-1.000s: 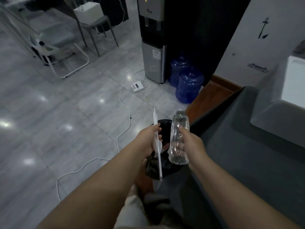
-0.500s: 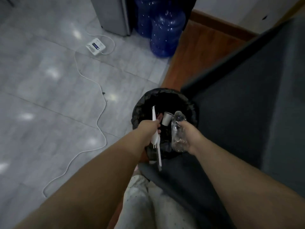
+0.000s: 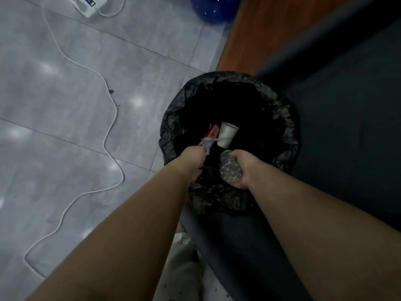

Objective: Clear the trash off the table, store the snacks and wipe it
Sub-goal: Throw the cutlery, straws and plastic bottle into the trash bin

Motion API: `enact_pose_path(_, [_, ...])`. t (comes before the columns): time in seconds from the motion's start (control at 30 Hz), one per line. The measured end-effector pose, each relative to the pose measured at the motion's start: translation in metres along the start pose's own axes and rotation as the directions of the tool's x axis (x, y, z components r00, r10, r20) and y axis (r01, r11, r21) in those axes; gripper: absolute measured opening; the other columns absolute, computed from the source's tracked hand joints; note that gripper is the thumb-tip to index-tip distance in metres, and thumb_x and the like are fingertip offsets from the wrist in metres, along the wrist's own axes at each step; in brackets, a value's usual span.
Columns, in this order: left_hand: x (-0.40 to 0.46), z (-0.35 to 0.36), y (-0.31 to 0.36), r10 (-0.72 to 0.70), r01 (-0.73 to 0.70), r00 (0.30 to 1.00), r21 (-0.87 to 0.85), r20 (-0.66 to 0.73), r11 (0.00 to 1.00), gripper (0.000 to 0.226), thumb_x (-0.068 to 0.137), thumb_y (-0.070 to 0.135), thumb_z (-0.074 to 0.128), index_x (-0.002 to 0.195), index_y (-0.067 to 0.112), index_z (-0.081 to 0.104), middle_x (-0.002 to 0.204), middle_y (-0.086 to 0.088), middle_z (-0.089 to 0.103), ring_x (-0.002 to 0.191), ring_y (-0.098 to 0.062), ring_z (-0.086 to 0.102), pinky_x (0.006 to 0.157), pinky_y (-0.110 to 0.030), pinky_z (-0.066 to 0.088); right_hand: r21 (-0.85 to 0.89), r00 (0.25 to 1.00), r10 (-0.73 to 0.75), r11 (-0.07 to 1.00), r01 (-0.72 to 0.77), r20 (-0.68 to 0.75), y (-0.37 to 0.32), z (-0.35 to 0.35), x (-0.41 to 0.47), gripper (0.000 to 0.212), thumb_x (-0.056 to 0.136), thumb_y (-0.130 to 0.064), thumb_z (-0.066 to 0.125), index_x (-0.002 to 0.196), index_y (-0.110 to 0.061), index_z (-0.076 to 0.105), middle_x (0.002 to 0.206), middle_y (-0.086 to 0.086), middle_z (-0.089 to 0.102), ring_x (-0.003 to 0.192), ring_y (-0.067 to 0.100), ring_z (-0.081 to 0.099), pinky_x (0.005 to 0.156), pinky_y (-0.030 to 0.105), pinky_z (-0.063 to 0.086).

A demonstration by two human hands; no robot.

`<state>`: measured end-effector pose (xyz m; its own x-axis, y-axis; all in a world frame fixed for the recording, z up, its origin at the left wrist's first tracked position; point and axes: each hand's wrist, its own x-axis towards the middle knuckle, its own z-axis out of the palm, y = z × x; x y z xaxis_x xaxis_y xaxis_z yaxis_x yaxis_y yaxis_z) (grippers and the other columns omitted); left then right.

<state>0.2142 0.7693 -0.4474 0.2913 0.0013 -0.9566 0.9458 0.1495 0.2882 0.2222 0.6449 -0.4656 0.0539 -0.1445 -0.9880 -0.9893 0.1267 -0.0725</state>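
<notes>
Having dropped lower over the round black-lined trash bin (image 3: pixel 280 118), the left hand (image 3: pixel 193 158) is still pinching white plastic cutlery (image 3: pixel 209 141) while the right hand (image 3: pixel 246 168) is gripping the crumpled clear plastic bottle (image 3: pixel 230 169), both seemingly about to be released inside.

Straight down over the trash bin (image 3: pixel 280 118), round, lined with a crinkled black bag folded over its rim. A clear plastic bottle (image 3: pixel 230 170) hangs over the near side of the opening, crumpled and glinting, wrapped in the right hand (image 3: pixel 246 168), neck pointing away from the camera. Just left of it, the left hand (image 3: pixel 192 157) pinches a white plastic fork (image 3: pixel 211 141), blurred, tilted across the opening toward the bin's middle. Down inside, a white paper cup (image 3: pixel 227 133) lies on its side, open end toward the far wall, and a red wrapper (image 3: pixel 211 131) sits just beside it on the left.
</notes>
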Motion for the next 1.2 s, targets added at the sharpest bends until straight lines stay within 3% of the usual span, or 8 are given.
enact_pose_path(0.07, [0.011,-0.004,-0.004,0.066,-0.061,0.997,0.103,-0.049,0.993,0.039,0.099,0.017,0.038,0.130,-0.004,0.049,0.132,-0.022,0.053,0.121,-0.035,0.051,0.072,-0.026,0.042,-0.002,1.000,-0.003,1.000,0.003,-0.024,-0.003,0.002,0.009,0.017,0.090,-0.024,0.051,0.085,-0.009,0.059,0.081,0.009,0.059,0.066,0.022,0.058,0.053,0.030,0.047])
enact_pose_path(0.2, [0.020,-0.013,-0.019,0.105,-0.098,0.993,0.125,-0.048,0.987,0.041,0.099,0.016,0.038,0.138,0.004,0.043,0.132,-0.021,0.053,0.123,-0.035,0.048,0.095,-0.033,0.040,-0.071,0.994,-0.023,0.997,0.015,-0.111,-0.006,-0.003,0.022,0.033,0.082,-0.022,0.061,0.110,-0.005,0.063,0.097,0.011,0.065,0.070,0.023,0.061,0.053,0.028,0.047])
enact_pose_path(0.33, [0.027,-0.013,-0.030,0.106,-0.104,0.994,0.055,-0.025,0.993,0.046,0.093,0.024,0.046,0.138,0.013,0.044,0.137,-0.016,0.051,0.127,-0.031,0.047,0.111,-0.042,0.033,-0.054,0.985,-0.075,0.996,0.068,-0.154,-0.008,-0.004,0.017,0.031,0.089,-0.022,0.056,0.117,-0.008,0.059,0.081,0.005,0.056,0.063,0.017,0.052,0.064,0.030,0.048])
enact_pose_path(0.43, [0.022,-0.012,-0.030,0.099,-0.099,0.995,0.011,-0.026,0.995,0.031,0.096,0.021,0.045,0.125,0.016,0.053,0.118,-0.004,0.060,0.108,-0.019,0.056,0.102,-0.032,0.039,-0.006,0.968,-0.120,0.993,0.121,-0.221,-0.007,-0.009,0.020,0.039,0.095,-0.018,0.048,0.132,-0.004,0.047,0.072,0.006,0.040,0.061,0.018,0.039,0.092,0.035,0.044])
enact_pose_path(0.5, [0.021,-0.013,-0.033,0.098,-0.098,0.995,-0.018,-0.014,0.995,0.020,0.098,0.019,0.041,0.107,0.015,0.059,0.102,0.000,0.059,0.094,-0.014,0.055,0.089,-0.027,0.042,0.010,0.953,-0.121,0.992,0.129,-0.276,-0.008,-0.014,0.019,0.036,0.095,-0.016,0.047,0.128,-0.002,0.049,0.072,0.006,0.043,0.069,0.022,0.046,0.087,0.033,0.047])
enact_pose_path(0.63, [0.009,-0.016,-0.036,0.084,-0.084,0.996,-0.036,-0.007,0.996,0.033,0.098,0.019,0.035,0.067,0.028,0.041,0.072,0.008,0.042,0.063,-0.007,0.039,0.062,-0.025,0.031,-0.023,0.950,-0.128,0.992,0.126,-0.283,-0.011,-0.019,0.004,0.040,0.094,-0.022,0.049,0.130,-0.004,0.047,0.117,0.012,0.058,0.102,0.028,0.056,0.093,0.035,0.050])
enact_pose_path(1.0, [-0.134,-0.009,0.001,0.116,-0.116,0.993,-0.075,0.003,0.990,0.034,0.101,0.014,0.034,0.068,0.019,0.042,0.053,0.006,0.057,0.049,-0.006,0.056,0.037,-0.012,0.042,-0.046,0.969,-0.166,0.986,0.160,-0.181,-0.001,-0.057,-0.117,0.047,0.097,-0.021,0.047,0.140,-0.004,0.041,0.135,0.013,0.050,0.117,0.031,0.052,0.099,0.037,0.045])
enact_pose_path(1.2, [-0.205,0.011,0.030,0.132,-0.133,0.991,-0.078,-0.025,0.988,0.024,0.097,0.021,0.043,0.074,0.018,0.046,0.073,0.005,0.042,0.061,-0.006,0.038,0.056,-0.020,0.030,0.025,0.935,-0.329,0.942,0.335,-0.135,0.013,-0.058,-0.233,0.039,0.096,-0.022,0.050,0.132,-0.006,0.050,0.125,0.011,0.056,0.092,0.022,0.052,0.075,0.031,0.042])
